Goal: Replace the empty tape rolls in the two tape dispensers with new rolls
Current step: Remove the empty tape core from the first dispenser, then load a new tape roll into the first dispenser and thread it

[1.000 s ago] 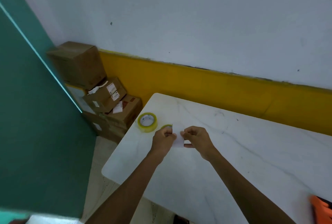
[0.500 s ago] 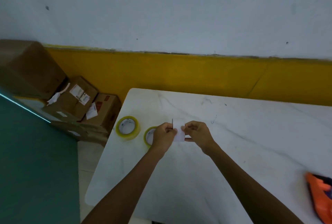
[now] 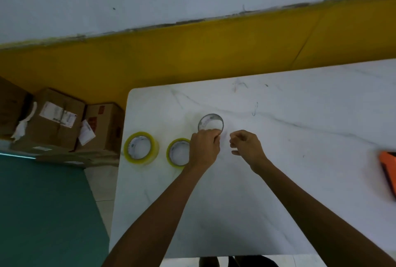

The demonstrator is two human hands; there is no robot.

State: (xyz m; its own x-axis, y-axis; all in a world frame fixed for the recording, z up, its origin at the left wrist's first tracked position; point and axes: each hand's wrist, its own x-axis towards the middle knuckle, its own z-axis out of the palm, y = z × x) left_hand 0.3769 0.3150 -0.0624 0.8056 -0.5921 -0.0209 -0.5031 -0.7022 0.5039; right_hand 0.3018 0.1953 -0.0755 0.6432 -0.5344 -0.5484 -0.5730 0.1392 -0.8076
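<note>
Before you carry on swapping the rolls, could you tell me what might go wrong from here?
1. The outer yellow tape roll lies close to the table edge; a nudge could send it off.
2. The empty core is pinched only at its near rim by the left hand, so it could tip or roll.
3. The orange dispenser sits far right, mostly out of view, needing a reach.

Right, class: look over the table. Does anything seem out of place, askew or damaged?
Nothing is spilled or broken. Two yellow tape rolls lie flat by the table's left edge. The left hand is on a thin empty ring. An orange object sits cut off at the right edge.
</note>
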